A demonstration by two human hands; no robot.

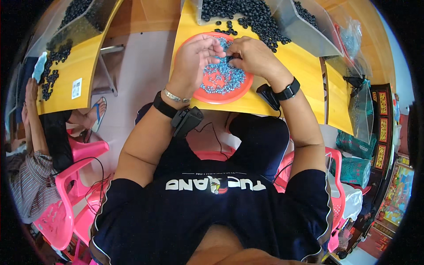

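Note:
A round orange-red tray [209, 96] lies near the front edge of the yellow table, with many small, shiny silver-blue pieces [227, 84] spread over it. My left hand [196, 55] is above the tray's left side, palm turned inward, fingers loosely curled and apart, with nothing visible in them. Just right of its fingertips, my right hand [254, 55] is closed in a pinch with its back up. A small black ring-shaped part [230, 58] shows at its fingertips, partly hidden by them. Both hands almost touch over the tray.
Black rings [247, 17] are heaped behind the tray, by a clear plastic bin [304, 33]. Black straps with small boxes sit on both my wrists; a cable hangs below the table. At left, another person's hands [30, 99] are by a second yellow table [73, 73]. Pink chairs [66, 212] stand around.

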